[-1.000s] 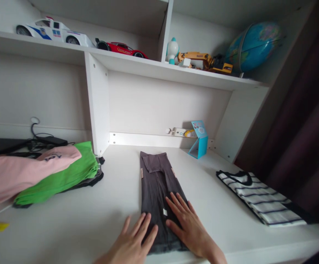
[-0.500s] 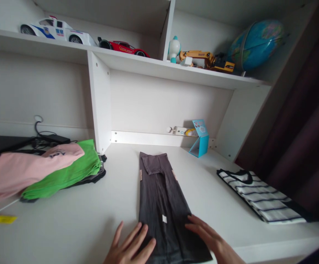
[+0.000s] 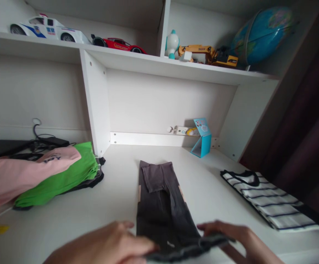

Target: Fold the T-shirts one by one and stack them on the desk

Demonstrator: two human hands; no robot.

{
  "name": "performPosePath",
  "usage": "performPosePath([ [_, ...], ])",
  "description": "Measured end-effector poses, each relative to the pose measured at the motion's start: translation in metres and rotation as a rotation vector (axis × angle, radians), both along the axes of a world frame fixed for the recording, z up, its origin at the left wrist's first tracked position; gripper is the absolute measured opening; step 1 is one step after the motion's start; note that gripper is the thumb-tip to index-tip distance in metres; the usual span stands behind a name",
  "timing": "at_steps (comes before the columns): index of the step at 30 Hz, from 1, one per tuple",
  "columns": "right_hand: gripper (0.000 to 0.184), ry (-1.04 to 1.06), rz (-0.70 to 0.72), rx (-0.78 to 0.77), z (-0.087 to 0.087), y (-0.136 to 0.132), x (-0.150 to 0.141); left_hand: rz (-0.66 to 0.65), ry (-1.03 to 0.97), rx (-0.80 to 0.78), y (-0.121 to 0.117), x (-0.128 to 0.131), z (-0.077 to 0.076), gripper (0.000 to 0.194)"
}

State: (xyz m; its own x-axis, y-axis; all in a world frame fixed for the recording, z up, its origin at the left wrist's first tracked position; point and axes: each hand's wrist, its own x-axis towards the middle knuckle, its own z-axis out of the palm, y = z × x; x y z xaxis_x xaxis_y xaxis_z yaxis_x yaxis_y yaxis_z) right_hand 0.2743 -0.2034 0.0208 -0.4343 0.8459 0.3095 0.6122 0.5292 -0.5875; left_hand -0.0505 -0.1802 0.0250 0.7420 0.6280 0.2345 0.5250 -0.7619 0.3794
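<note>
- Dark grey trousers [image 3: 162, 209]: lying folded lengthwise on the white counter [image 3: 115, 183], centre front, waistband away from the person, small tan tags on both edges.
- Near end of the trousers: hem [image 3: 186, 249] raised off the counter, pulled taut between the hands.
- Left hand [image 3: 101, 242]: fingers closed, tips on the hem's left end, pinching it; contact partly hidden.
- Right hand [image 3: 230, 234]: fingers curled over the hem's right end, pinching it.
- Left of trousers, well apart: pink top [image 3: 30, 176] lying over a green garment [image 3: 63, 179], dark clothing beneath; black cable [image 3: 46, 141] behind.
- Right of trousers: folded striped shirt [image 3: 269, 201], white with dark bands, flat on the counter.
- Back of counter: blue card stand [image 3: 201, 143] upright, power strip [image 3: 180, 130] behind it.
- Shelf [image 3: 175, 68] above: police toy car [image 3: 46, 31], red toy car [image 3: 118, 44], toy excavator [image 3: 203, 55], globe [image 3: 260, 36].
</note>
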Motion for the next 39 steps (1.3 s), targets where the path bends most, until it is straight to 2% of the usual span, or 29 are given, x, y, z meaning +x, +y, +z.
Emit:
performPosePath([
  [2, 0.021, 0.078, -0.012, -0.132, 0.023, 0.051, -0.002, 0.051, -0.023, -0.160, 0.043, 0.007, 0.035, 0.032],
  [3, 0.021, 0.133, -0.014, -0.175, 0.028, 0.081, -0.006, 0.085, -0.047, -0.219, 0.070, 0.011, 0.047, 0.035],
  [5, 0.017, 0.217, -0.147, -0.256, 0.025, 0.144, -0.017, 0.166, -0.164, -0.307, 0.128, 0.019, 0.054, 0.035],
  [6, 0.015, 0.215, -0.203, -0.273, 0.019, 0.172, -0.024, 0.223, -0.236, -0.389, 0.155, 0.022, 0.049, 0.033],
  [8, 0.014, 0.179, -0.283, -0.324, -0.001, 0.217, -0.038, 0.391, -0.324, -0.605, 0.200, 0.025, 0.026, 0.027],
  [9, 0.015, 0.148, -0.308, -0.351, -0.012, 0.232, -0.044, 0.482, -0.328, -0.669, 0.216, 0.025, 0.012, 0.026],
  [11, 0.019, 0.087, -0.351, -0.400, -0.031, 0.250, -0.051, 0.552, -0.301, -0.721, 0.234, 0.022, -0.014, 0.026],
  [13, 0.023, 0.044, -0.389, -0.412, -0.043, 0.258, -0.054, 0.548, -0.287, -0.727, 0.241, 0.016, -0.029, 0.026],
  [16, 0.027, 0.008, -0.447, -0.368, -0.049, 0.262, -0.053, 0.488, -0.284, -0.711, 0.245, 0.009, -0.033, 0.027],
  [19, 0.028, -0.040, -0.501, -0.304, -0.050, 0.267, -0.052, 0.499, -0.150, -0.564, 0.253, 0.011, -0.032, 0.020],
  [22, 0.026, -0.108, -0.556, -0.277, -0.055, 0.272, -0.051, 0.560, -0.020, -0.400, 0.261, 0.019, -0.039, 0.013],
  [26, 0.027, -0.154, -0.636, -0.295, -0.065, 0.274, -0.048, 0.619, 0.005, -0.253, 0.265, 0.024, -0.051, 0.009],
  [30, 0.025, -0.110, -0.614, -0.328, -0.068, 0.274, -0.049, 0.634, 0.017, -0.169, 0.264, 0.023, -0.055, 0.012],
  [32, 0.024, -0.051, -0.591, -0.325, -0.061, 0.275, -0.050, 0.613, 0.019, -0.153, 0.264, 0.023, -0.049, 0.009],
  [34, 0.022, 0.031, -0.572, -0.284, -0.046, 0.274, -0.049, 0.590, -0.002, -0.120, 0.264, 0.023, -0.035, 0.010],
  [36, 0.022, 0.135, -0.552, -0.178, -0.021, 0.269, -0.043, 0.554, -0.083, -0.061, 0.260, 0.024, -0.013, 0.016],
  [39, 0.024, 0.293, -0.511, 0.072, 0.024, 0.244, -0.033, 0.414, -0.370, 0.025, 0.246, 0.024, 0.029, 0.023],
])
